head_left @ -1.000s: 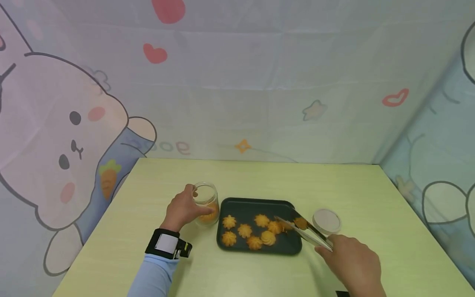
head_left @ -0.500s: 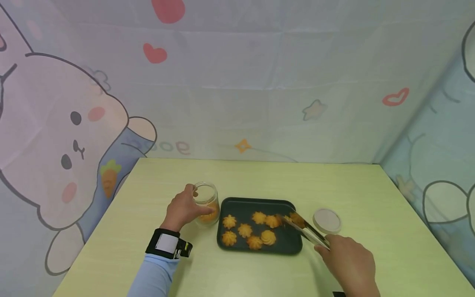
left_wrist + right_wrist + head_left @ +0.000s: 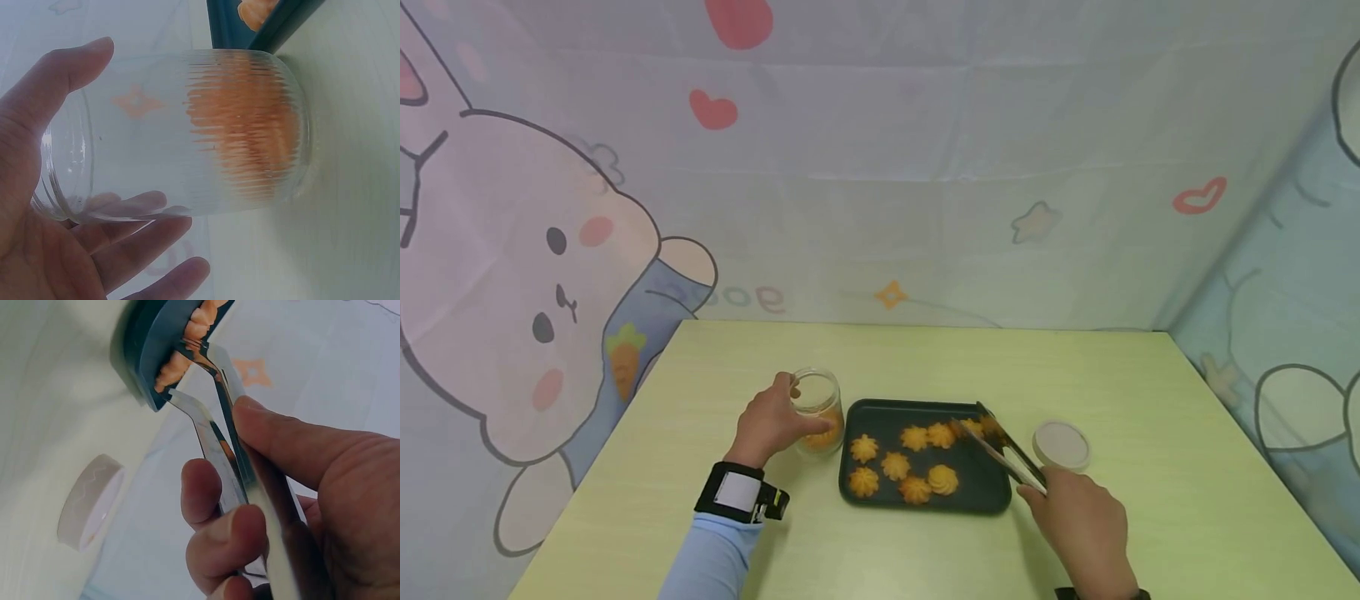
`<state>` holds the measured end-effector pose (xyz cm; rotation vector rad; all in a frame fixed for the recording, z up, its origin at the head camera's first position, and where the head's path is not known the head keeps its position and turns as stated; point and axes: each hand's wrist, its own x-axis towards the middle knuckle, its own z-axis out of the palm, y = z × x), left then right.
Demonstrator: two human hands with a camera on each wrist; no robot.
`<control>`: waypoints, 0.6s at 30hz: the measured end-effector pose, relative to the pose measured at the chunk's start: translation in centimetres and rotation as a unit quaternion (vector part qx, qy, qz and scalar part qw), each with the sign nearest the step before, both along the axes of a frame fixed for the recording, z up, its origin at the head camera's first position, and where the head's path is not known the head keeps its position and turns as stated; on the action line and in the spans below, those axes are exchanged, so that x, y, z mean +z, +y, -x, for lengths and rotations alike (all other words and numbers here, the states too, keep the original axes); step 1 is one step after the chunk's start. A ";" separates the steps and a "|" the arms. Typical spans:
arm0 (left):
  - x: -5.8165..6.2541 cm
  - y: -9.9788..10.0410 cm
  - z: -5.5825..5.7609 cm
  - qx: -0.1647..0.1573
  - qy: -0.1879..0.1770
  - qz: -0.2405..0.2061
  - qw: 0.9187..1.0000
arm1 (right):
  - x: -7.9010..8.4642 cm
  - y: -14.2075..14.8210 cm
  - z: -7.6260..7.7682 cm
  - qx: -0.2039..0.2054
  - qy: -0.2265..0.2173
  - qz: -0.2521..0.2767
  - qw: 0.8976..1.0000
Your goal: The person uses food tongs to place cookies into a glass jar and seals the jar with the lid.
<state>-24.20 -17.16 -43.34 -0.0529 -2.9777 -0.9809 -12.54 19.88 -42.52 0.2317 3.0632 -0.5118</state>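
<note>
My left hand (image 3: 769, 425) grips a clear glass jar (image 3: 144, 150) standing left of a tray, thumb on one side and fingers on the other. Ribbed glass blurs the orange-brown cookies (image 3: 244, 125) in its lower part. On the dark green baking tray (image 3: 880, 414) lie several golden, star-shaped piped cookies (image 3: 895, 466). My right hand (image 3: 1078, 517) holds metal tongs (image 3: 1000, 457) over the tray's right side. The tong tips stand apart, on either side of a cookie (image 3: 173, 370) near the tray's back right. Whether they touch it, I cannot tell.
A round whitish lid (image 3: 1061, 445) lies on the pale yellow table (image 3: 1150, 400), just right of the tray. Behind the table's back edge hangs a cloth (image 3: 925, 250) with cartoon prints.
My right hand and the tongs have shifted left. Cookies in the tray's back row have slid left and slightly back. The left hand and jar have stayed put.
</note>
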 end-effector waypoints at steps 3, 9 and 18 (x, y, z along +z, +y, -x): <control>0.2 0.1 -0.1 0.000 -0.001 0.001 1.000 | -0.1 -0.1 0.1 -0.001 -0.002 0.004 1.000; 0.2 0.2 -0.2 -0.002 0.001 -0.001 1.000 | -0.5 -0.2 0.2 0.001 0.003 0.004 1.000; 0.2 0.2 -0.2 0.002 -0.001 0.000 1.000 | -0.8 -0.1 0.1 0.004 0.018 0.004 1.000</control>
